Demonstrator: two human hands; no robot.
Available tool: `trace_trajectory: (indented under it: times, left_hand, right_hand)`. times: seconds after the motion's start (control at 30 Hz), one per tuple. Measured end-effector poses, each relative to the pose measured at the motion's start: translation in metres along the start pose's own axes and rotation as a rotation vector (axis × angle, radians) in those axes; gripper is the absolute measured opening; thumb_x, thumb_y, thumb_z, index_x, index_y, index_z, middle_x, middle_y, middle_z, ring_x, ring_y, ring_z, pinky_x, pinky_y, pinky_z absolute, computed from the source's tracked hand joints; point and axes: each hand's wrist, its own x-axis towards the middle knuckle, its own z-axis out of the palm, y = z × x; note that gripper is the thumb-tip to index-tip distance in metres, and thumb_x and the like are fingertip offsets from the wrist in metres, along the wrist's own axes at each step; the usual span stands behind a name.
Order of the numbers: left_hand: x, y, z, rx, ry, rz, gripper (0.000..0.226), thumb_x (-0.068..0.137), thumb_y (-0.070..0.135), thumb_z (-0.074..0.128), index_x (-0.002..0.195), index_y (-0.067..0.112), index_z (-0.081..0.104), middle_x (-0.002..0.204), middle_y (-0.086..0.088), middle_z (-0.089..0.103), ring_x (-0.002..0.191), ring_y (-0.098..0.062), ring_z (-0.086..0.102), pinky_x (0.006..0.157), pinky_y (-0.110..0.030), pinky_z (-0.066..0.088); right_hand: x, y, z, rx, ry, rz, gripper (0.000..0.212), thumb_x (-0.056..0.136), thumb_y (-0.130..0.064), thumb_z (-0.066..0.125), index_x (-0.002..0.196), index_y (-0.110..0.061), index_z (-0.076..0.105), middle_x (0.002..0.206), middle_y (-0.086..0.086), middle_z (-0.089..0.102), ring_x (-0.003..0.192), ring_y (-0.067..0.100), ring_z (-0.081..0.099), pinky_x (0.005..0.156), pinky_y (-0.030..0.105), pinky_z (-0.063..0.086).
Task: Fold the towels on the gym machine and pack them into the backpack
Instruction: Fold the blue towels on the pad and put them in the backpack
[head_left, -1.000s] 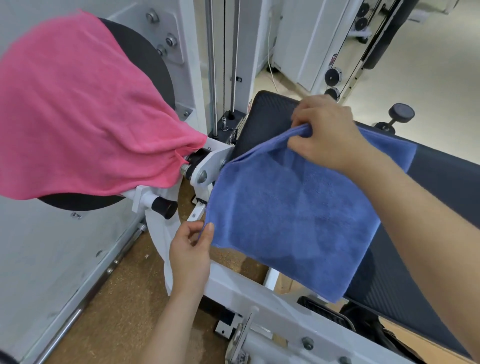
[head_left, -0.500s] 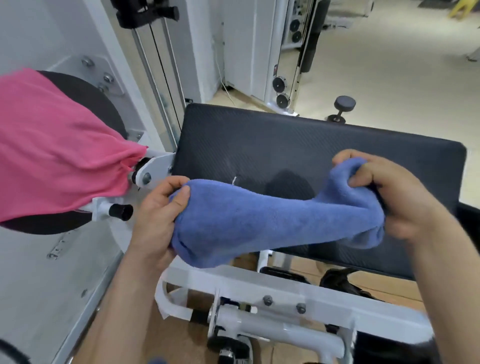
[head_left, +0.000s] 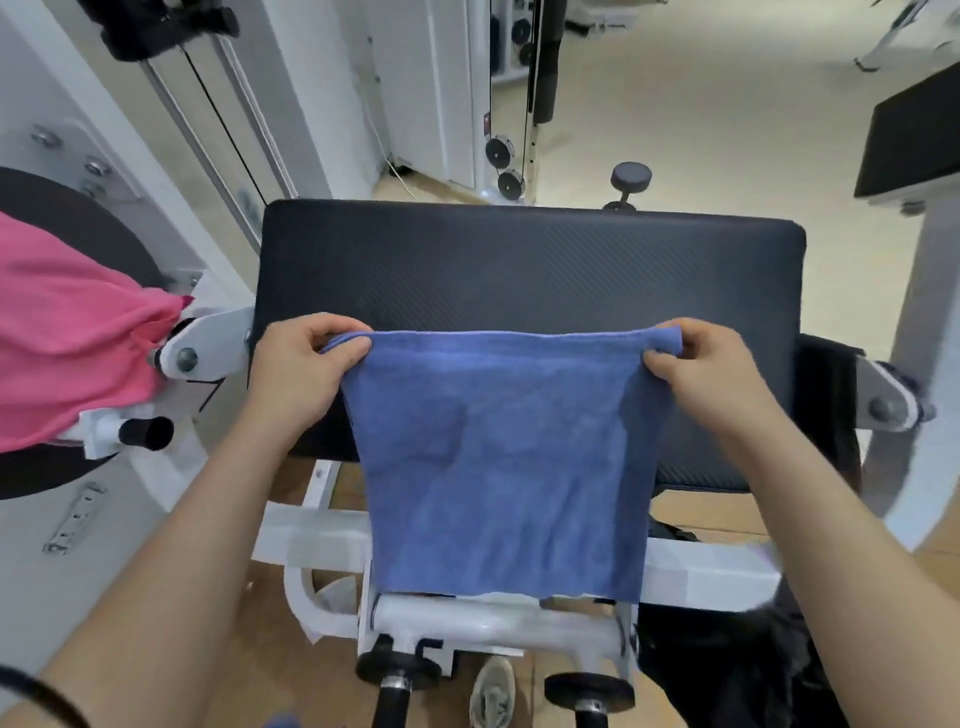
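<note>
1. We see the blue towel (head_left: 498, 457) held up by its two top corners. The left hand (head_left: 301, 369) pinches the left corner between thumb and curled fingers, and the right hand (head_left: 717, 374) pinches the right one the same way.
2. The top edge runs taut from left to right, parallel to the near edge of the black pad (head_left: 530, 265). The rest hangs straight down in front of that edge, and the bottom hem reaches the white frame bar (head_left: 311, 551).
3. We judge that the next fold turns on this: the pad lies just beyond both hands, at the height of the held edge. Neither hand is nearer, so the towel could go forward onto it flat, or the corners could be brought together.
4. The pink towel (head_left: 67, 332) hangs over the round black disc off the pad's left end, untouched and cut off by the picture's left edge.
5. A black fabric mass (head_left: 737, 670) sits low beyond the pad's near right corner. It may be the backpack, but we cannot tell. The towel hides the pad's middle near edge, and we cannot see whether it is already doubled.
</note>
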Motion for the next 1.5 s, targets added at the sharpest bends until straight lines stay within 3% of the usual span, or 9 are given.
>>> trace_trajectory:
  times: [0.2, 0.4, 0.5, 0.6, 0.7, 0.8, 0.97, 1.2, 1.5]
  left_hand:
    - [0.085, 0.015, 0.023, 0.078, 0.172, 0.037, 0.007, 0.083, 0.023, 0.073, 0.089, 0.020, 0.075, 0.083, 0.005, 0.070, 0.079, -0.010, 0.063, 0.074, -0.024, 0.048]
    - [0.143, 0.018, 0.040, 0.096, 0.204, 0.077, 0.015, 0.089, 0.019, 0.063, 0.098, 0.017, 0.076, 0.086, 0.006, 0.067, 0.083, -0.007, 0.060, 0.077, -0.018, 0.043]
    - [0.161, 0.021, 0.045, 0.064, 0.260, 0.052, 0.016, 0.086, 0.023, 0.068, 0.099, 0.018, 0.076, 0.084, 0.007, 0.067, 0.080, -0.005, 0.059, 0.077, -0.017, 0.045]
    - [0.176, 0.021, 0.049, 0.014, 0.292, 0.042, 0.016, 0.083, 0.026, 0.070, 0.097, 0.020, 0.075, 0.086, 0.008, 0.069, 0.080, -0.002, 0.061, 0.080, -0.018, 0.050]
    - [0.184, 0.019, 0.056, -0.015, 0.333, 0.032, 0.020, 0.081, 0.028, 0.070, 0.099, 0.020, 0.072, 0.087, 0.008, 0.070, 0.080, -0.003, 0.063, 0.083, -0.021, 0.051]
    - [0.173, 0.017, 0.063, 0.012, 0.384, 0.090, 0.025, 0.082, 0.028, 0.066, 0.107, 0.022, 0.065, 0.091, 0.006, 0.063, 0.080, -0.010, 0.059, 0.084, -0.023, 0.048]
    - [0.089, -0.005, 0.058, -0.013, 0.390, 0.059, 0.018, 0.085, 0.029, 0.064, 0.103, 0.025, 0.059, 0.098, -0.001, 0.059, 0.066, -0.005, 0.049, 0.072, -0.024, 0.047]
    - [-0.046, -0.055, 0.058, 0.078, 0.145, -0.243, 0.014, 0.087, 0.027, 0.069, 0.097, 0.031, 0.059, 0.087, 0.004, 0.058, 0.071, -0.011, 0.055, 0.064, -0.026, 0.047]
    - [-0.058, -0.060, 0.063, -0.027, 0.162, -0.459, 0.012, 0.086, 0.037, 0.069, 0.084, 0.026, 0.064, 0.081, -0.007, 0.061, 0.072, -0.017, 0.056, 0.065, -0.034, 0.046]
  right_hand:
    - [0.067, -0.028, 0.003, -0.058, 0.033, 0.057, 0.014, 0.088, 0.000, 0.054, 0.088, -0.006, 0.067, 0.075, 0.005, 0.059, 0.064, 0.015, 0.052, 0.044, 0.018, 0.048]
    - [0.128, -0.048, 0.015, 0.178, 0.145, 0.163, 0.015, 0.085, -0.004, 0.060, 0.074, -0.014, 0.060, 0.077, 0.000, 0.056, 0.079, 0.017, 0.060, 0.063, 0.029, 0.060]
    - [0.143, -0.049, 0.020, 0.119, 0.254, 0.113, 0.010, 0.080, -0.014, 0.057, 0.071, -0.011, 0.058, 0.067, -0.002, 0.051, 0.069, 0.016, 0.054, 0.057, 0.031, 0.058]
    - [0.153, -0.048, 0.024, -0.031, 0.332, 0.005, 0.022, 0.077, -0.019, 0.054, 0.079, 0.002, 0.059, 0.063, 0.001, 0.054, 0.052, 0.009, 0.052, 0.064, 0.048, 0.060]
    - [0.159, -0.046, 0.029, -0.046, 0.373, -0.010, 0.019, 0.076, -0.021, 0.053, 0.081, -0.007, 0.065, 0.064, -0.004, 0.062, 0.051, 0.006, 0.061, 0.065, 0.049, 0.059]
    - [0.157, -0.046, 0.036, -0.198, 0.368, -0.059, 0.025, 0.076, -0.030, 0.049, 0.090, -0.016, 0.064, 0.082, 0.001, 0.068, 0.081, 0.024, 0.066, 0.076, 0.042, 0.055]
    - [0.120, -0.033, 0.031, -0.290, 0.399, -0.090, 0.054, 0.086, -0.036, 0.057, 0.136, -0.021, 0.044, 0.129, 0.007, 0.045, 0.104, 0.020, 0.053, 0.089, 0.033, 0.044]
    - [-0.004, 0.042, 0.028, -0.162, 0.222, 0.270, 0.009, 0.085, -0.031, 0.065, 0.089, -0.022, 0.064, 0.081, -0.007, 0.066, 0.082, 0.021, 0.062, 0.072, 0.036, 0.043]
    - [-0.039, 0.060, 0.037, -0.200, 0.051, 0.267, 0.014, 0.087, -0.025, 0.069, 0.077, -0.022, 0.059, 0.060, 0.003, 0.062, 0.045, 0.012, 0.063, 0.060, 0.038, 0.051]
